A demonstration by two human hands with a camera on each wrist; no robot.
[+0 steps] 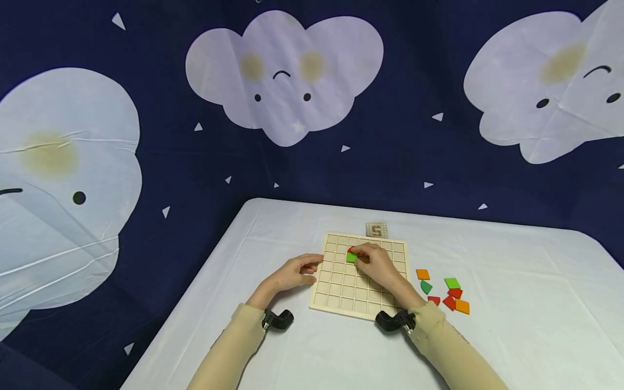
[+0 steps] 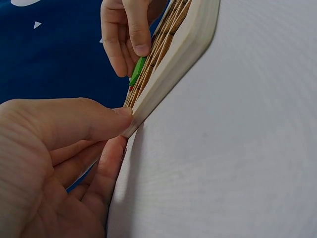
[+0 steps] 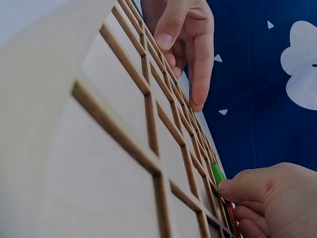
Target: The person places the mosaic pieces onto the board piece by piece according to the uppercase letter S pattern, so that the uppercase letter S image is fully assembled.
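A square wooden grid board [image 1: 336, 278] lies on the table. My left hand [image 1: 292, 272] rests at its left edge, thumb and fingertips touching the side, thumb apart from the fingers. Over the upper part of the grid, my right hand [image 1: 377, 264] pinches a green tile [image 1: 351, 258] between thumb and fingers. In the right wrist view the green tile [image 3: 217, 173] stands tilted at the thumb tip. A red piece [image 1: 350, 249] shows just behind it, partly hidden by the index finger. From the left wrist, the green tile [image 2: 137, 72] appears under the right thumb.
Loose flat pieces lie right of the board: an orange square [image 1: 422, 274], a dark green piece [image 1: 426, 287], a light green tile [image 1: 452, 283], several red pieces [image 1: 449, 302] and another orange tile [image 1: 462, 306]. A small patterned card [image 1: 376, 230] sits behind the board.
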